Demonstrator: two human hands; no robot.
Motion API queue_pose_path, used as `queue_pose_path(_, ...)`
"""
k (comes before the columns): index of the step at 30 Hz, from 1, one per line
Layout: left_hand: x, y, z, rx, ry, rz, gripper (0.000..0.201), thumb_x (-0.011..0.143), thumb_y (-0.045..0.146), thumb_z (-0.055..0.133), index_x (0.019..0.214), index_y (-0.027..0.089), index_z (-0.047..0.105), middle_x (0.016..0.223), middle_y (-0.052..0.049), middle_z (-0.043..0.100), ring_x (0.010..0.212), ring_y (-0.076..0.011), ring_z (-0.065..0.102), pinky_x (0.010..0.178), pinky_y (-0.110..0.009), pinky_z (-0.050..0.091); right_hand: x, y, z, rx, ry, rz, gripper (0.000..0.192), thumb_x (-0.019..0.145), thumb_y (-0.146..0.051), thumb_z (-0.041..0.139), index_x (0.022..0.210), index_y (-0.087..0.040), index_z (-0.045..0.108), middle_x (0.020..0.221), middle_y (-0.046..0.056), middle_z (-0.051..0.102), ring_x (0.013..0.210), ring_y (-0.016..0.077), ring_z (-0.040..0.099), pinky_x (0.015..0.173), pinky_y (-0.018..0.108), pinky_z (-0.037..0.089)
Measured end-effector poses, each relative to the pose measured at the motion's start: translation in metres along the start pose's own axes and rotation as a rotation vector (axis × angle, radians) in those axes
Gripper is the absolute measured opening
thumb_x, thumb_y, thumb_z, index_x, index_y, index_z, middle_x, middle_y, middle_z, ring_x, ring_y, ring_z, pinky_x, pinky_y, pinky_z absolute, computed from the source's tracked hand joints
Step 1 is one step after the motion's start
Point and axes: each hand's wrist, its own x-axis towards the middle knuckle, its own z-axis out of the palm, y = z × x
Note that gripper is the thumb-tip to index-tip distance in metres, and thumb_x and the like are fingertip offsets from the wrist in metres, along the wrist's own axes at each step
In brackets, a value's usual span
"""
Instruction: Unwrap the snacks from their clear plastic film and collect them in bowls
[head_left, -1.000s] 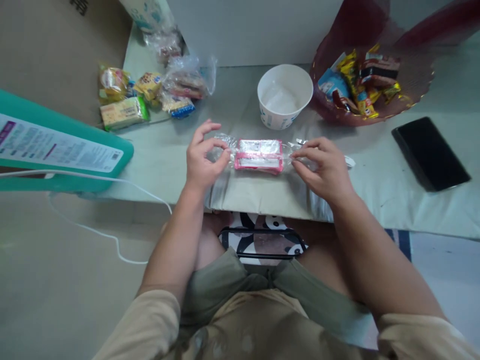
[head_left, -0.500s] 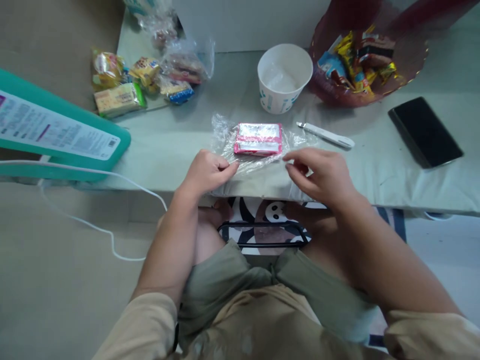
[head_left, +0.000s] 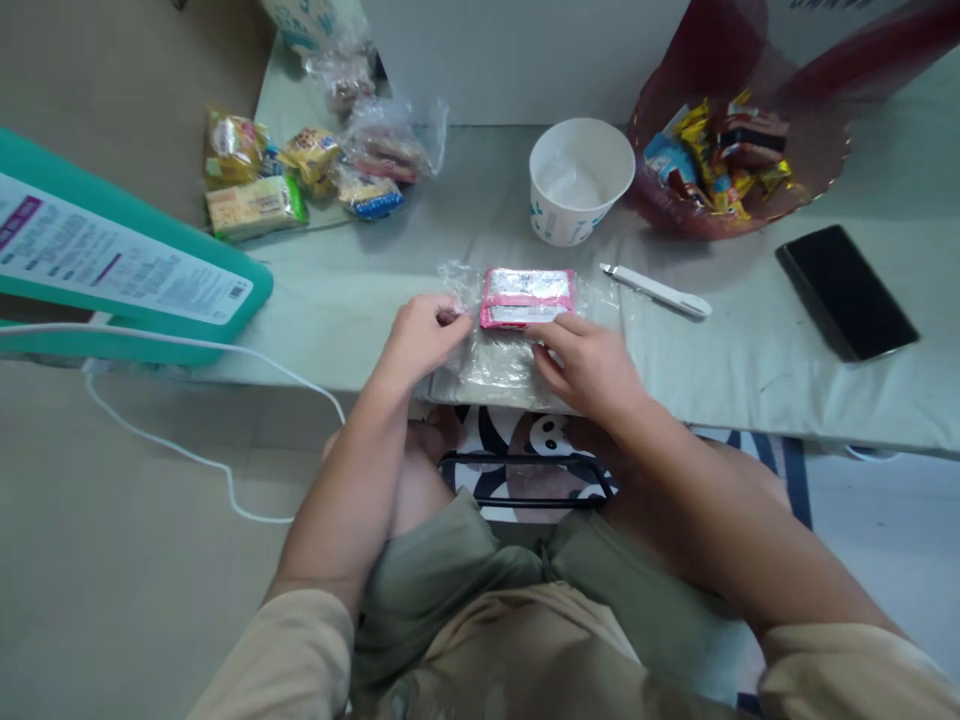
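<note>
Left hand: our left hand (head_left: 421, 335) pinches the left edge of the clear plastic wrap (head_left: 495, 355), fingers closed on it.
Right hand: our right hand (head_left: 589, 362) presses on the wrap, fingertips touching the pink packet (head_left: 526, 297); fingers bent, not clasping anything.
Packet: centre of the frame, lying flat on the wrap.
Nearby: white paper cup (head_left: 579, 195) above it, white pen (head_left: 656, 291) to its right, black phone (head_left: 846, 290) at the right edge.
</note>
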Motion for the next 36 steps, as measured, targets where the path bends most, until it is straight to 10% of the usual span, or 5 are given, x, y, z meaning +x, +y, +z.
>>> queue_pose_path(5,-0.001,0.022,0.005,-0.731,-0.189,-0.061,0.028,0.074,0.037,0.066,0.062,0.02,0.046,0.102,-0.009,0.074,0.093,-0.0242,0.073,0.076,-0.039,0.062,0.007,0.004,0.012,0.061,0.268,-0.092,0.05,0.088,-0.019,0.059,0.138,-0.023,0.058,0.136,0.015,0.062,0.124,0.0325,0.058,0.102,0.048,0.049)
queue_pose_path(12,0.0,0.034,0.004,-0.897,-0.29,-0.175,0.031,0.067,0.039,0.059,0.06,0.021,0.035,0.112,-0.011,0.076,0.1,-0.0302,0.074,0.047,-0.031,0.053,0.02,0.027,0.012,0.324,0.321,-0.02,0.07,0.08,-0.03,0.066,0.146,-0.023,0.045,0.149,0.017,0.053,0.138,0.0359,0.051,0.109,0.054,0.048)
queue_pose_path(18,0.013,0.03,0.007,-0.834,-0.251,-0.226,0.033,0.061,0.04,0.059,0.057,0.021,0.033,0.105,-0.015,0.077,0.097,-0.0329,0.075,0.035,-0.02,0.019,0.023,0.037,-0.007,0.554,0.275,0.049,0.053,0.084,-0.038,0.064,0.133,-0.021,0.054,0.13,0.013,0.068,0.113,0.0289,0.067,0.094,0.045,0.055)
queue_pose_path(26,0.029,0.018,0.014,-1.07,-0.028,-0.485,0.023,0.059,0.025,0.059,0.059,0.02,0.037,0.089,-0.007,0.075,0.088,-0.0205,0.077,0.034,-0.014,0.022,0.017,0.053,-0.027,0.638,0.641,0.222,0.046,0.088,-0.056,0.057,0.118,-0.021,0.06,0.113,0.01,0.069,0.103,0.0255,0.068,0.093,0.044,0.056)
queue_pose_path(36,0.034,0.043,0.015,-1.221,0.046,-0.687,0.012,0.057,0.015,0.056,0.057,0.017,0.045,0.072,-0.006,0.071,0.073,-0.0183,0.078,0.03,-0.011,0.02,0.027,0.141,-0.06,1.119,1.051,0.639,0.037,0.084,-0.06,0.065,0.092,-0.025,0.055,0.09,0.001,0.058,0.091,0.0189,0.067,0.079,0.038,0.06)
